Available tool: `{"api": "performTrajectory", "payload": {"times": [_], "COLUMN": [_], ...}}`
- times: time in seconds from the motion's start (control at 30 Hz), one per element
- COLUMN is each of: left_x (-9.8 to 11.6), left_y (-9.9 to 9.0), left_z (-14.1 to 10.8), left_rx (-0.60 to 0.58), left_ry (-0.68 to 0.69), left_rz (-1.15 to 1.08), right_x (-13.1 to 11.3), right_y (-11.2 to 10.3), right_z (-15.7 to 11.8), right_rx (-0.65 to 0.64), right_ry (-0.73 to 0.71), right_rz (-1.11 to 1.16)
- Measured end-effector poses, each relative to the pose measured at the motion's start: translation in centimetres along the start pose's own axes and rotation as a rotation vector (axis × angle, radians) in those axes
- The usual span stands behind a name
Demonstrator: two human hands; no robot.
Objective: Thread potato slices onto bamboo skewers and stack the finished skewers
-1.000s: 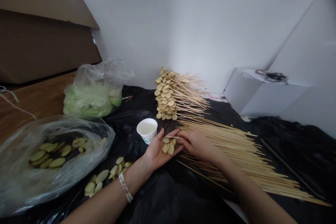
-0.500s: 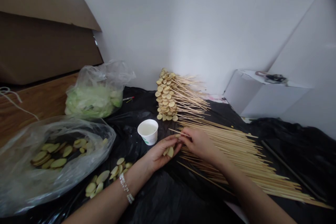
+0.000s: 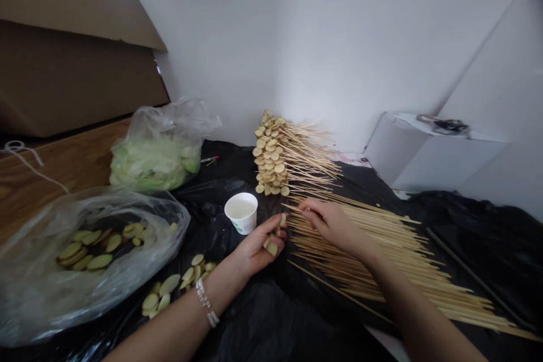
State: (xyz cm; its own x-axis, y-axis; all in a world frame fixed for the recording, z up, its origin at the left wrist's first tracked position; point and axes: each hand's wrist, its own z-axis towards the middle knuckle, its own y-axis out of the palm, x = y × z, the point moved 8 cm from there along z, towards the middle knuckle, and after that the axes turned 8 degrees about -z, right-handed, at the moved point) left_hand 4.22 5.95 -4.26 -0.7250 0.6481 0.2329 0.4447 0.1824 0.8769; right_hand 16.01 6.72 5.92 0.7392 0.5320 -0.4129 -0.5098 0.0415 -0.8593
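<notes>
My left hand (image 3: 263,244) is closed around several pale potato slices (image 3: 271,247), with one more slice (image 3: 283,219) pinched upright between thumb and fingertips. To its right, my right hand (image 3: 328,223) pinches a thin bamboo skewer (image 3: 292,207), whose tip points left toward the upright slice. A small gap lies between that tip and the slice. Beneath my right hand spreads a wide row of loose bamboo skewers (image 3: 390,254). Behind both hands, a stack of skewered potato slices (image 3: 271,158) lies with its sticks pointing right.
A white paper cup (image 3: 241,213) stands just beyond my left hand. Loose slices (image 3: 168,284) lie on the black plastic sheet (image 3: 271,317). At left are an open plastic bag of slices (image 3: 25,277) and a bag of pale green vegetable (image 3: 156,158). A white box (image 3: 407,150) stands back right.
My right hand has drawn away from my left hand, slightly up and to the right, taking the skewer with it. The slice at my left fingertips now shows upright.
</notes>
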Motion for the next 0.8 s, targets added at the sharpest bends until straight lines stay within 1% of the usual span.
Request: {"api": "performTrajectory", "payload": {"times": [0.17, 0.43, 0.6, 0.67, 0.8], "left_x": [0.4, 0.3, 0.3, 0.2, 0.3], "left_y": [0.3, 0.2, -0.3, -0.3, 0.2], "left_z": [-0.2, -0.4, -0.3, -0.3, -0.3], "left_rx": [0.008, 0.029, 0.105, 0.093, 0.03], "left_ry": [0.073, 0.067, 0.047, 0.047, 0.057], "left_rz": [0.001, 0.021, 0.012, 0.004, 0.022], "right_x": [0.2, 0.0, 0.6, 0.9, 1.0], "right_y": [0.1, 0.4, 0.1, -0.1, -0.2], "right_z": [-0.1, -0.1, -0.1, -0.1, -0.1], "right_rx": [-0.021, -0.042, -0.004, 0.028, 0.062], "right_ry": [-0.032, -0.05, -0.036, -0.038, -0.062], "right_rz": [-0.006, 0.012, -0.072, -0.116, -0.175]}}
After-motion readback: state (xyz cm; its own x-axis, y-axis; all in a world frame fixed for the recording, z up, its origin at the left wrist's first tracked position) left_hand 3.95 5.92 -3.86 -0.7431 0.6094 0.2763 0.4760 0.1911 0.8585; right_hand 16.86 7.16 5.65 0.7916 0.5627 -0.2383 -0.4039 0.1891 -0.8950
